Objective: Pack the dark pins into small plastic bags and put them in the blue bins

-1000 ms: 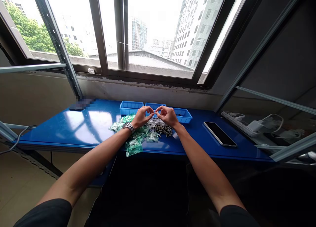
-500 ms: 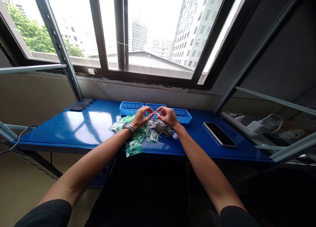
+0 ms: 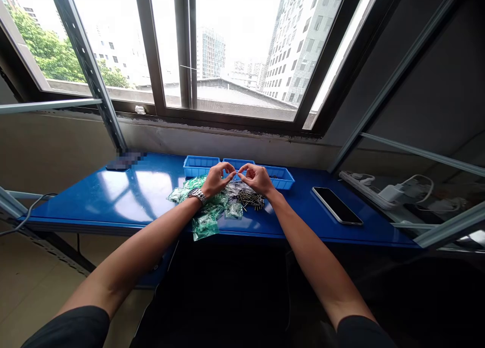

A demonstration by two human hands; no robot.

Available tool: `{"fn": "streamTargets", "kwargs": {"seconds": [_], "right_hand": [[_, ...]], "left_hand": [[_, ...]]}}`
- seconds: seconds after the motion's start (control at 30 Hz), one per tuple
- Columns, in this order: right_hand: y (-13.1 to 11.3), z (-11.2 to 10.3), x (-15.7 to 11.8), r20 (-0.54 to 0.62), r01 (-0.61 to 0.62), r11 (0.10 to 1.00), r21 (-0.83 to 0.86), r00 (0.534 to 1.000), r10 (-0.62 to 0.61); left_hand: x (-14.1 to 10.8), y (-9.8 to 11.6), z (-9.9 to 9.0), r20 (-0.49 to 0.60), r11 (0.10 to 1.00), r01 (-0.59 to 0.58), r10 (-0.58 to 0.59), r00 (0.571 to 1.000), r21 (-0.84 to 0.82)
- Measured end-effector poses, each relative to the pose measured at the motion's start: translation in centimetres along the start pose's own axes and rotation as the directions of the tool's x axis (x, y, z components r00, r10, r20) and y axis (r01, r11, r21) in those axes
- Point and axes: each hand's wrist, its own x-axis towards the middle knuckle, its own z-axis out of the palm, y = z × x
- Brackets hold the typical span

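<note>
My left hand (image 3: 217, 180) and my right hand (image 3: 257, 180) meet above the table, fingertips almost touching in front of the blue bins. Between them they seem to pinch a tiny thin item (image 3: 237, 172), too small to name. A metal wristwatch (image 3: 197, 196) sits on my left wrist. Below my hands lies a heap of small clear green-tinted plastic bags (image 3: 205, 226). Just right of the bags, under my right hand, is a loose pile of short dark metal pins (image 3: 250, 200).
Several shallow blue plastic bins (image 3: 200, 166) stand against the wall on a long blue table (image 3: 125, 201). A smartphone (image 3: 336, 205) lies to the right. A white power strip with chargers (image 3: 364, 184) sits beyond the table's right end, below the open window.
</note>
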Motion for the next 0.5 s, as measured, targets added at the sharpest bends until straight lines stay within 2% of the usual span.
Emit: {"fn": "streamTargets", "kwargs": {"seconds": [0.17,0.33,0.5], "right_hand": [[0.24,0.28,0.02,0.09,-0.015,1.0,-0.008,0.996,0.015],[-0.03,0.01,-0.07,0.014,0.002,1.0,-0.012,1.0,-0.002],[-0.28,0.07,-0.1,-0.034,0.018,1.0,0.007,0.999,-0.017]], "left_hand": [[-0.04,0.06,0.01,0.018,1.0,-0.02,0.021,1.0,-0.021],[0.02,0.07,-0.01,-0.009,1.0,-0.015,0.015,1.0,-0.016],[-0.01,0.1,-0.07,0.083,1.0,-0.004,0.005,0.997,-0.008]]}}
